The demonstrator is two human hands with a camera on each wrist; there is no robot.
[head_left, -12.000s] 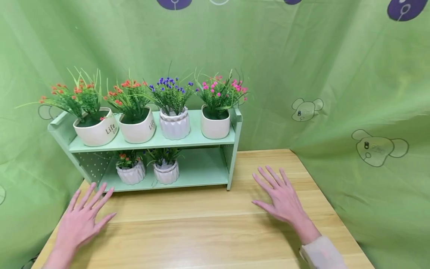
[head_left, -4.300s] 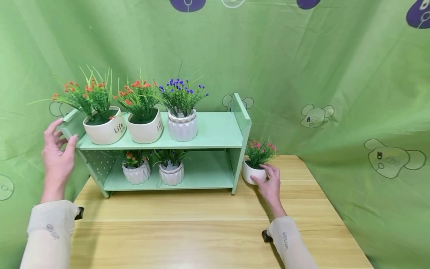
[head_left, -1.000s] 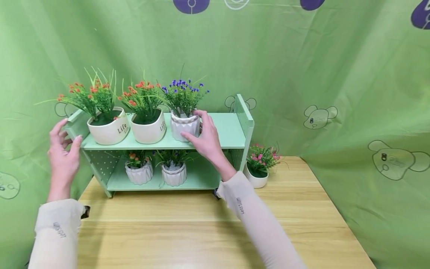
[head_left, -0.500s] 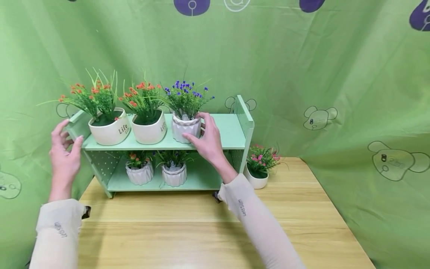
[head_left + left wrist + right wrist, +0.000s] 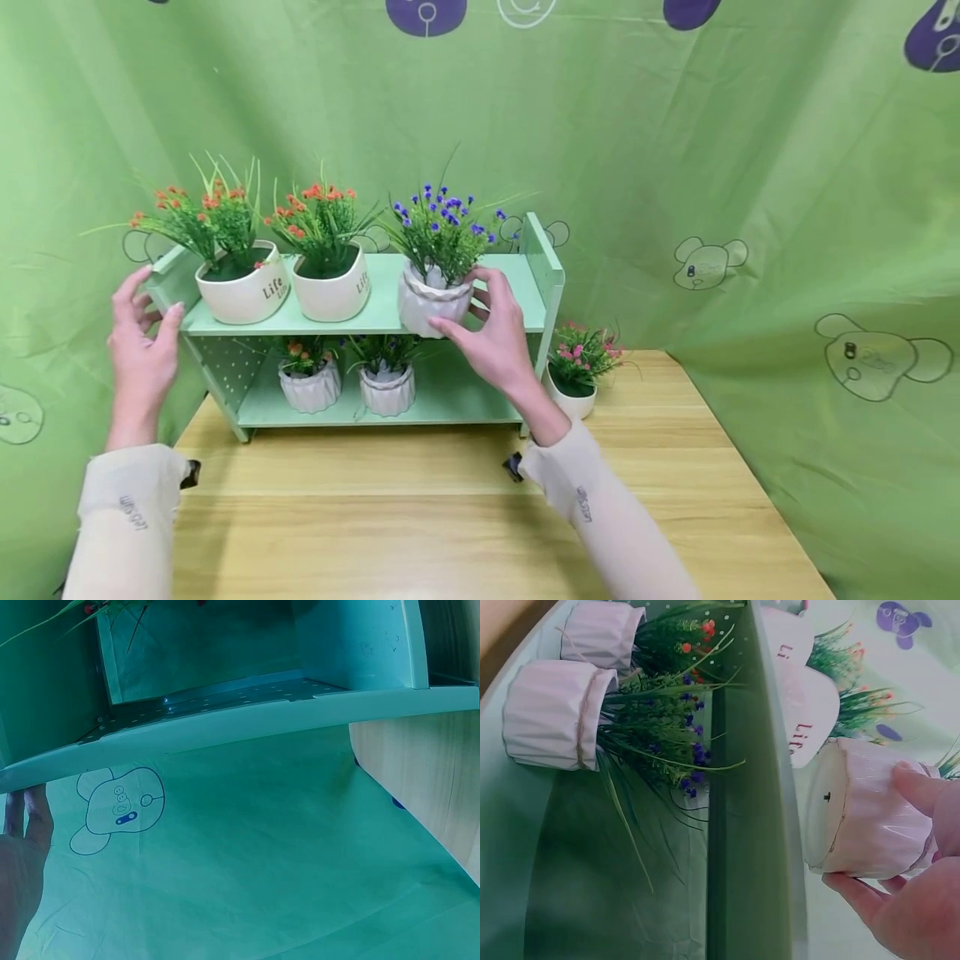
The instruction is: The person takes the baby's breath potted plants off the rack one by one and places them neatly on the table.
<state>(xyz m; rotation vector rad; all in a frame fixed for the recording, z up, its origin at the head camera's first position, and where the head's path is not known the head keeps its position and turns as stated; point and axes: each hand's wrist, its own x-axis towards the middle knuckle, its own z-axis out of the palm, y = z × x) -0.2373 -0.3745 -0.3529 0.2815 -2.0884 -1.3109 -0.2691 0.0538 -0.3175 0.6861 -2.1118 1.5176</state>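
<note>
In the head view my right hand (image 5: 498, 337) grips a white fluted pot (image 5: 435, 304) with purple flowers, thumb in front and fingers at its right side. The right wrist view shows this pot (image 5: 874, 810) tilted, its underside visible, off the upper board, with my right hand (image 5: 922, 877) round it. My left hand (image 5: 144, 350) holds the left end panel of the green shelf (image 5: 480, 412), thumb and fingers on either side of its edge. In the left wrist view part of my left hand (image 5: 22, 862) shows at the panel's edge.
Two white pots with orange flowers (image 5: 243, 296) (image 5: 332, 292) stand on the upper board. Two small fluted pots (image 5: 311, 390) (image 5: 387, 393) stand on the lower board. Right of the shelf, a white pot with pink flowers (image 5: 573, 398) stands on the wooden table (image 5: 420, 533).
My right hand has lifted the purple-flowered pot off the upper board and moved it right and toward me. Earlier, the pink-flowered pot went from the upper board to the table. My left hand stays put.
</note>
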